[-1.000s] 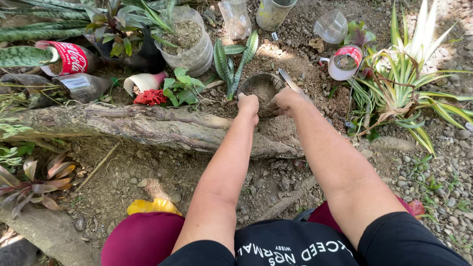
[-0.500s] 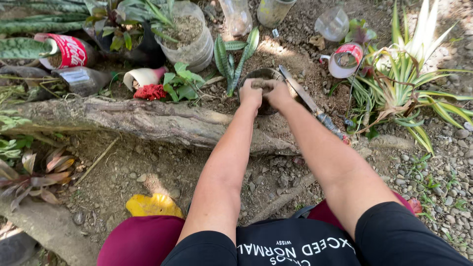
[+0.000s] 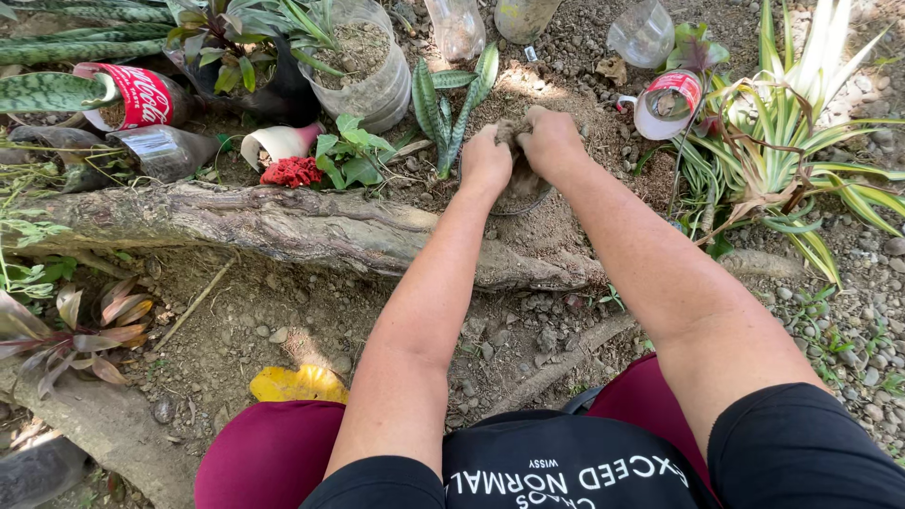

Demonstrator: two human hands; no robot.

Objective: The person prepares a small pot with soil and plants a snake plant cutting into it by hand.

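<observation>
The clump of soil [image 3: 514, 141] sat between both fists, over a small dark pot [image 3: 521, 193] pressed into the ground just behind the log [image 3: 283, 226]; your left hand [image 3: 485, 160] and right hand [image 3: 550, 141] were both curled tight on the clump, knuckles up; pot looked partly filled, judging by dirt at rim, w/ no plant in it yet; snake plant [image 3: 452, 104] stood just left, cut plastic bottle planters [image 3: 363, 66] beyond.

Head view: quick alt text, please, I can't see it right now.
Both hands, left hand and right hand, press a clump of soil over a small round pot beyond a log, with potted plants around.
</observation>
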